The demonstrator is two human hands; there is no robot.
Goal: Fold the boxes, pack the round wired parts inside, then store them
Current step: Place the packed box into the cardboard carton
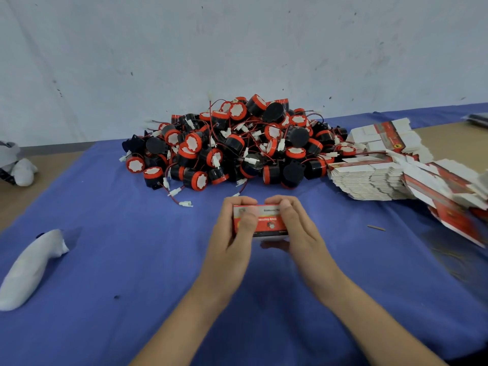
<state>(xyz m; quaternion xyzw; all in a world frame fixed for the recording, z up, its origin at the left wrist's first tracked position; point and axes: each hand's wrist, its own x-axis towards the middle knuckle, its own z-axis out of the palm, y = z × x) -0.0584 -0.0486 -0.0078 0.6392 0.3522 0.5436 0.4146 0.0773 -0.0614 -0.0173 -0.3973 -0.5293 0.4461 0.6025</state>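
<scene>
A small red and white box (266, 220) is held just above the blue cloth in front of me. My left hand (232, 233) grips its left end, thumb across the front. My right hand (295, 228) grips its right end, fingers curled over the top. Behind the box lies a big heap of round black parts with red caps and red wires (237, 143). Stacks of flat unfolded boxes (375, 178) lie at the right of the heap. Whether a part is inside the held box is hidden.
The blue cloth (132, 273) covers the table up to a pale wall. A white cloth roll (29, 268) lies at the left. More white cloth (18, 167) sits at the far left edge. A thin stick (376, 227) lies right of my hands.
</scene>
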